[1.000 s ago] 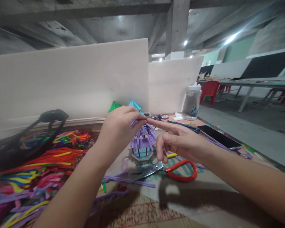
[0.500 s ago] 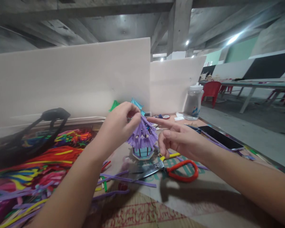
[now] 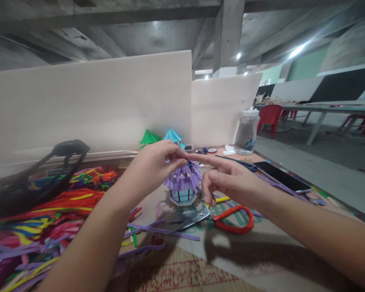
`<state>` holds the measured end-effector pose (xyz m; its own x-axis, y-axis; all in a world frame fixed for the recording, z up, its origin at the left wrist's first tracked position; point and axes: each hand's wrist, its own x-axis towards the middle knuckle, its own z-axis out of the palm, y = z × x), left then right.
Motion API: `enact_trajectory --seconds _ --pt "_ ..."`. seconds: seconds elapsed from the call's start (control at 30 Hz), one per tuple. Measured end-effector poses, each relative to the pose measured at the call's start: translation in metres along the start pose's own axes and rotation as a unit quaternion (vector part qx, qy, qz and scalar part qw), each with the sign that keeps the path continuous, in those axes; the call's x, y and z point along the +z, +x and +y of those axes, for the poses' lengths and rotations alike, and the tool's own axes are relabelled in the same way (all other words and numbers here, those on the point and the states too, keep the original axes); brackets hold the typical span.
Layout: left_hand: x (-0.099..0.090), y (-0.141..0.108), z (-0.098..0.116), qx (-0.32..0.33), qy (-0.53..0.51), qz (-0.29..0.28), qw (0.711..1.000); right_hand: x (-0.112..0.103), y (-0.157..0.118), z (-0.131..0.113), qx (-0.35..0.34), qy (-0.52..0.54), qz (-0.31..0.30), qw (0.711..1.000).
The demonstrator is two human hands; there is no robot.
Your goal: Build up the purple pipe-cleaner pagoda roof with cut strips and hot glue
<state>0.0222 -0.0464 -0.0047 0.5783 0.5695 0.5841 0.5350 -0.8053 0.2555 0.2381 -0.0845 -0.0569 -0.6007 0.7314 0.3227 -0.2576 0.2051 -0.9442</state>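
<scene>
A small model pavilion (image 3: 184, 184) with a two-tiered roof of purple fuzzy strips and a pale blue base stands upright on the board. My left hand (image 3: 158, 168) is closed in a pinch at the roof's peak; what lies between its fingertips is hidden. From the right, my right hand (image 3: 231, 178) stretches its index finger to the left fingertips, its other fingers loosely curled and nothing visible in them. Just below it lie open scissors (image 3: 205, 213) with red handles. Loose purple strips (image 3: 179, 233) are scattered left of the scissors.
Many coloured fuzzy strips (image 3: 76, 202) are heaped on the left, beside a blurred black object (image 3: 69, 148). Green (image 3: 149, 137) and blue (image 3: 172, 135) model roofs stand behind. At right are a water bottle (image 3: 247, 132) and a phone (image 3: 281, 176). White panels (image 3: 109, 101) rise behind.
My left hand has lowered slightly and its fingertips have moved right, meeting the right index finger at the roof's peak. More of the green and blue roofs shows behind.
</scene>
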Motion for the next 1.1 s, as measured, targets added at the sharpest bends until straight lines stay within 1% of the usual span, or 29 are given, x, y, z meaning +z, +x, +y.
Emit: enact_trajectory --seconds 0.13,0.23,0.3,0.37,0.43,0.5,0.53,0.63,0.7,0.83,0.87,0.9,0.97,1.03,1.07,1.1 --pt "0.004 0.0 0.002 -0.015 0.001 -0.004 1.0 -0.001 -0.001 0.002 0.001 -0.053 -0.006 0.999" --pt "0.004 0.0 0.002 -0.009 0.018 0.0 1.0 0.0 -0.001 0.001 0.003 -0.1 0.0 0.995" --pt "0.004 -0.001 0.002 0.003 0.022 0.001 1.0 0.001 -0.002 0.0 0.006 -0.147 0.011 0.989" --pt "0.004 -0.001 0.003 0.01 0.019 0.0 1.0 0.002 -0.003 -0.001 0.006 -0.221 0.027 0.975" --pt "0.005 0.0 0.004 0.005 0.018 0.0 1.0 0.003 -0.004 -0.002 -0.004 -0.328 0.038 0.944" --pt "0.005 0.0 0.004 -0.005 0.023 0.003 1.0 0.003 -0.004 -0.003 -0.025 -0.428 0.046 0.902" --pt "0.005 0.001 0.004 -0.011 0.028 0.006 1.0 0.003 -0.003 -0.003 -0.036 -0.461 0.058 0.885" --pt "0.003 0.001 0.0 -0.04 0.034 0.029 0.998 0.0 -0.001 -0.006 -0.07 -0.498 0.117 0.856" --pt "0.001 0.002 -0.007 -0.064 0.036 0.05 0.996 -0.004 0.002 -0.007 -0.099 -0.523 0.147 0.833" --pt "0.004 0.007 -0.029 -0.099 0.045 0.075 0.991 -0.019 0.007 -0.003 -0.144 -0.605 0.173 0.764" --pt "0.006 0.008 -0.036 -0.108 0.037 0.079 0.99 -0.023 0.009 -0.001 -0.148 -0.616 0.178 0.753" --pt "0.009 0.01 -0.041 -0.114 0.017 0.085 0.99 -0.027 0.01 0.002 -0.154 -0.621 0.179 0.747" --pt "0.016 0.013 -0.05 -0.118 -0.042 0.082 0.989 -0.032 0.011 0.007 -0.176 -0.621 0.169 0.745" --pt "0.023 0.015 -0.055 -0.119 -0.09 0.068 0.986 -0.035 0.012 0.014 -0.202 -0.631 0.138 0.736" --pt "0.026 0.015 -0.056 -0.119 -0.108 0.059 0.985 -0.036 0.012 0.017 -0.214 -0.648 0.122 0.721" --pt "0.029 0.016 -0.057 -0.118 -0.121 0.05 0.984 -0.035 0.012 0.02 -0.224 -0.671 0.109 0.699"
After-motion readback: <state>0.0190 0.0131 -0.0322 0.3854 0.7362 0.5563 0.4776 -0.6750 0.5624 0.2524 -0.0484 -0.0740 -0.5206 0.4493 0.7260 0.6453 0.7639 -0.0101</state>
